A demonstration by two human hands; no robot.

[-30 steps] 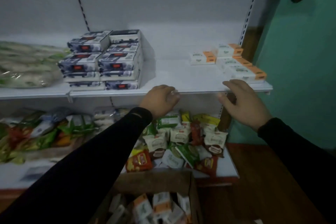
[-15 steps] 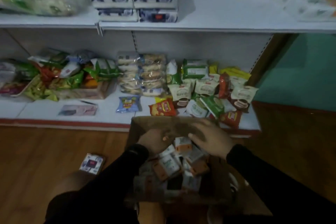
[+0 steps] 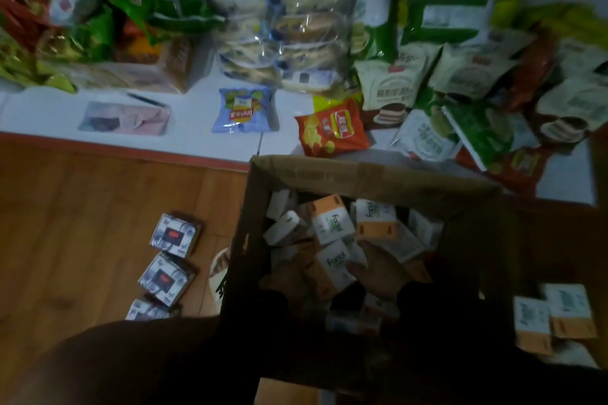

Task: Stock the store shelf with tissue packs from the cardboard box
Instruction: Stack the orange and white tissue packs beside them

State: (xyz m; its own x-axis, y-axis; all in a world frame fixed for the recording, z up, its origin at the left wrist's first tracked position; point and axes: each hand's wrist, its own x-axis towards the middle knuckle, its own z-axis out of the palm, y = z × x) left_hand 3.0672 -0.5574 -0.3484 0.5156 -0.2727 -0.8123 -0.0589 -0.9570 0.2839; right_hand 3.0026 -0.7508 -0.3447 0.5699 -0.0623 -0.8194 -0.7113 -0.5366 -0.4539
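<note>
Inside the cardboard box (image 3: pixel 362 174), the right hand (image 3: pixel 378 270) and left hand (image 3: pixel 283 279) are closing around one orange-and-white tissue pack (image 3: pixel 332 265), it seems. Many packs are lying loose around them, so plenty of stocking is remaining.

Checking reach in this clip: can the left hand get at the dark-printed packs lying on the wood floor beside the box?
Probably yes. The left hand is down inside the cardboard box, whose left wall separates it from the dark-printed packs; lifted over that wall, the way looks free.
</note>
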